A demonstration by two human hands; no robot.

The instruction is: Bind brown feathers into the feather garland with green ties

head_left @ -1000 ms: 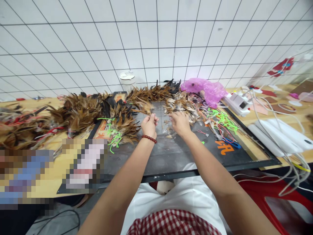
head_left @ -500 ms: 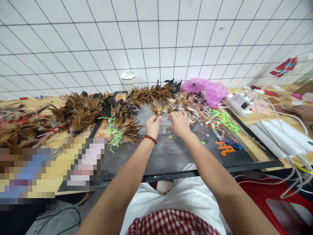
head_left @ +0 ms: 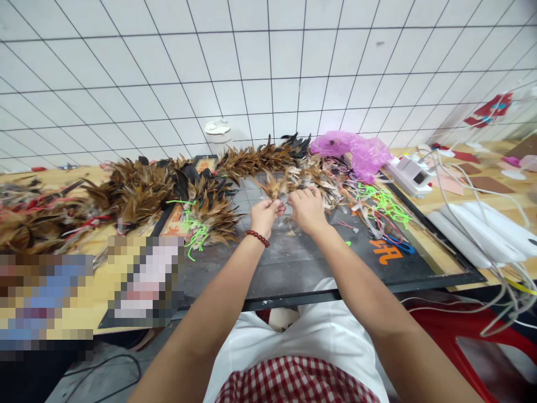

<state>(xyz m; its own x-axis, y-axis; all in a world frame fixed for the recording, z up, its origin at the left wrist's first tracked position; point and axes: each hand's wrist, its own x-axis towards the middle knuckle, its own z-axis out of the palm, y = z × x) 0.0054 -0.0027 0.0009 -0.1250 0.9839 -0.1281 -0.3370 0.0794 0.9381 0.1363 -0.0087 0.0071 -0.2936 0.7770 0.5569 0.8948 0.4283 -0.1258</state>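
Observation:
My left hand (head_left: 264,218), with a beaded bracelet at the wrist, is closed in a pinch at the base of a small bunch of brown feathers (head_left: 274,186). Close beside it on the right is my right hand (head_left: 307,211), its fingers curled and almost meeting the left fingertips; what lies in them is hidden. Behind the right hand spreads a heap of loose pale and brown feathers (head_left: 331,187). Both hands work over a dark board (head_left: 289,268). Along its back runs a brown feather garland (head_left: 255,159), and dark-tipped feather bundles (head_left: 210,210) lie to the left.
Green ties (head_left: 384,204), blue-handled scissors (head_left: 398,244) and a pink plastic bag (head_left: 354,154) are at the right. Beyond them are a white power strip (head_left: 413,173), cables and a white folded item (head_left: 482,232). A lidded white cup (head_left: 218,130) stands against the tiled wall.
The left fingers have shifted slightly right, closer to the right hand, and the feather bunch has tilted. Another person's hand at the right edge has gone out of view.

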